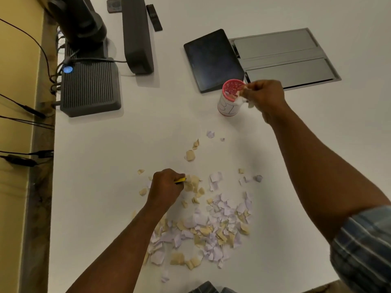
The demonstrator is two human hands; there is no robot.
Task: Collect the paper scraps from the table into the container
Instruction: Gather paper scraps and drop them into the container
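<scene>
The white desk (211, 17) carries a dark ribbed device (91, 87) at its left edge and a black tablet (212, 60) toward the far side. Paper scraps (211, 229), cream and pale lilac, lie heaped near the desk's near edge. The white container (229, 102), red inside, stands upright just near of the tablet. The right hand (264, 96) pinches scraps at the container's rim. The left hand (165, 187) is clenched on scraps at the heap's far-left side

Scraps (211, 227) below red-rimmed container (230, 98)
</scene>
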